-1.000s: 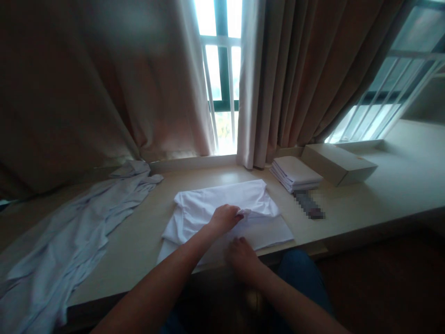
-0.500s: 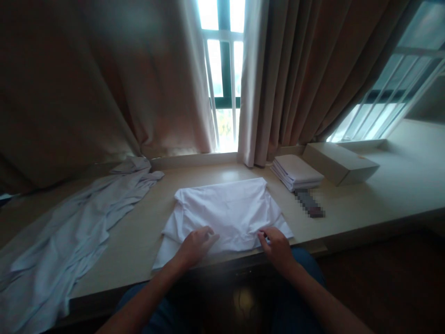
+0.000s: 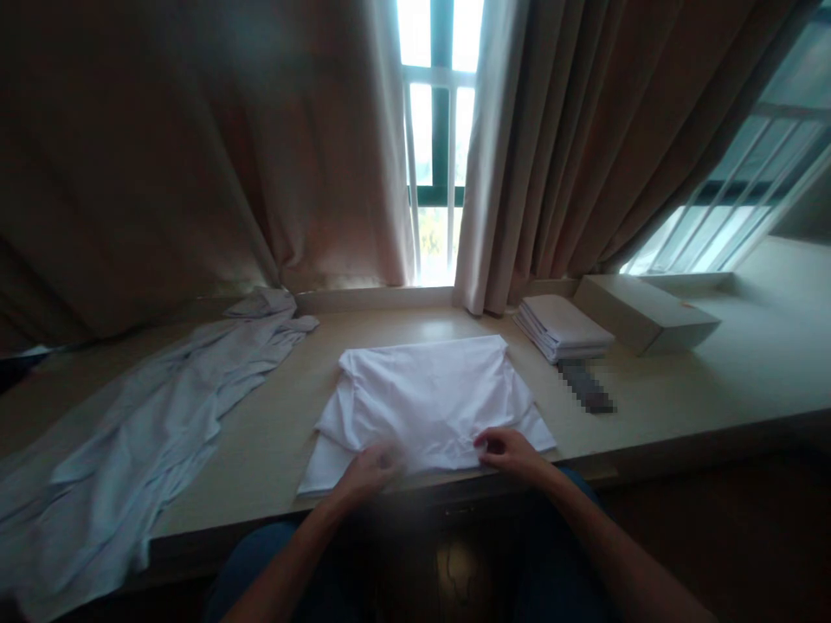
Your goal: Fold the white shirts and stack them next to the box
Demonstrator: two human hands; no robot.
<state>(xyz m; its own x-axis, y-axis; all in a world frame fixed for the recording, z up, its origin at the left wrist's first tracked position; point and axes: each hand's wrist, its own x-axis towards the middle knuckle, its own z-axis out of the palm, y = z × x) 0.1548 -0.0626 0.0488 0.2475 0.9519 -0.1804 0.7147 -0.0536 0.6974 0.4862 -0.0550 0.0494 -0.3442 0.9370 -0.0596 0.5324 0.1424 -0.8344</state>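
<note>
A white garment (image 3: 425, 394), partly folded with creases along its near side, lies flat on the pale ledge (image 3: 260, 450) in front of me. My right hand (image 3: 510, 454) is at its near right part, thumb and fingertips pinched on a crumpled bit of the cloth. By the near edge, left of centre, my left hand (image 3: 373, 472) rests against the garment. Its fingers are smeared by motion, so their grip is unclear.
A loose heap of white cloth (image 3: 188, 398) spreads over the left of the ledge. To the right are a stack of folded white cloth (image 3: 563, 327), a dark pixelated object (image 3: 588, 387) and a box (image 3: 649, 311). Curtains (image 3: 312, 156) hang behind.
The view has shifted, so the scene sits slightly further right. My left hand's fingers have become blurred at the near edge. My right hand stays at the garment's near right side.
</note>
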